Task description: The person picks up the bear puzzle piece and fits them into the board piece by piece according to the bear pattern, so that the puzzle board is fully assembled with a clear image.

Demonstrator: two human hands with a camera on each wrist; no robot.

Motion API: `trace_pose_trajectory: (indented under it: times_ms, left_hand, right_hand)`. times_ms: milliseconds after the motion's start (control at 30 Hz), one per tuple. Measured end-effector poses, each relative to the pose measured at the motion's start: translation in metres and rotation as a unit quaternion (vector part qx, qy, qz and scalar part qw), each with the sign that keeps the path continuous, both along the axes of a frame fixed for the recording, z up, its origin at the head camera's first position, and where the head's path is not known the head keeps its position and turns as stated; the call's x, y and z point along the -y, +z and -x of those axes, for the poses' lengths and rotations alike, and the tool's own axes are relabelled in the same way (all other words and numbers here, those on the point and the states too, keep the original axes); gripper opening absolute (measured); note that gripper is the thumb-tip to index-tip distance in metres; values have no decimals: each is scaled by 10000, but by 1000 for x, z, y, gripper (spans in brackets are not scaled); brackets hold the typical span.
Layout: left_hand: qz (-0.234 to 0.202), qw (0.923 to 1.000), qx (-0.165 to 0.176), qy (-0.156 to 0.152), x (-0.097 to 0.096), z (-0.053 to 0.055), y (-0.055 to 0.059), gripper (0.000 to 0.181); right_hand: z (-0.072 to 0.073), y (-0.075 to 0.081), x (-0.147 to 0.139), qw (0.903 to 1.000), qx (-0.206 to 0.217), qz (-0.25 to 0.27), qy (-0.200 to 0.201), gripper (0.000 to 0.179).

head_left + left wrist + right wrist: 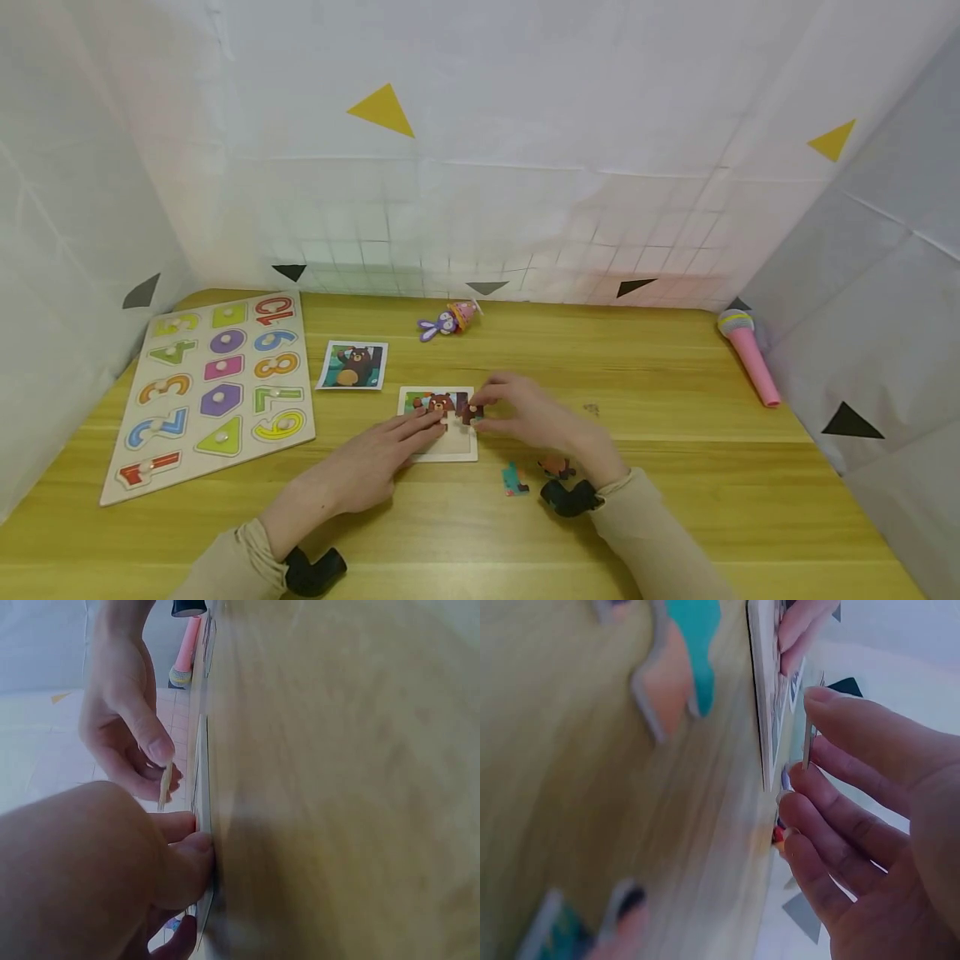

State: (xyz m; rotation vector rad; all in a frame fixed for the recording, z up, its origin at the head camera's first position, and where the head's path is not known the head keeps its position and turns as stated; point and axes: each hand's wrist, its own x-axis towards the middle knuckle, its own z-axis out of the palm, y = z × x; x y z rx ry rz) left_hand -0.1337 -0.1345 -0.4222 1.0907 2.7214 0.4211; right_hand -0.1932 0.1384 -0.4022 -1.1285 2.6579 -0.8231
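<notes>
A small puzzle tray (pixel 457 457) with a pale rim lies on the table, its upper part filled with bear-picture pieces. My left hand (pixel 360 467) rests on its left side, fingertips pressing the pieces, thumb at the near edge. Between thumb and fingers my right hand (pixel 528 417) pinches a brown puzzle piece (pixel 471 413), raised over the tray's right side. The left wrist view shows this piece (pixel 166 784) edge-on, above the tray. Nearer me lie a teal loose piece (pixel 513 480) and a brown-orange one (pixel 557 467), the latter close to my right wrist.
Behind the tray lies a bear picture card (pixel 352 367). A wooden number board (pixel 197 367) with knobbed shapes covers the table's left side. At the back sits a purple bunny toy (pixel 450 320); a pink microphone (pixel 753 362) lies far right. White cloth walls enclose the table.
</notes>
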Motion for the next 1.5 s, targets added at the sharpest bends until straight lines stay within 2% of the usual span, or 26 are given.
trace_pose_trajectory:
  times_ms: [233,433,600,733,900,1100,1267,1500]
  left_hand:
    - [156,9998,57,51,0,0,0,81]
    - [139,9998,-132,49,-1,-1,0,70]
    - [24,9996,-256,77,-2,-1,-1,64]
    - [97,9998,-116,148,-3,-1,0,78]
    - [292,9993,-214,-27,-3,0,0,91]
    - [354,9992,-192,6,-3,0,-1,92]
    - [287,9994,-191,26,-6,1,1,91]
    - [412,9990,-102,159,-10,0,4,84]
  right_hand:
    - [0,-3,15,9998,-106,-138,70,25]
    - [-1,-5,22,9987,-342,-362,121,26]
    - [-3,-6,23,9986,-310,-426,-33,29]
    - [-3,-8,23,9985,-382,-397,-57,29]
    - [-3,-9,25,9983,-416,-355,-213,28]
    - [-4,-10,27,9975,-330,-366,-516,20]
    - [-5,-9,27,9965,-392,-406,-616,20]
    - [-6,-8,28,9960,-234,-424,-750,20]
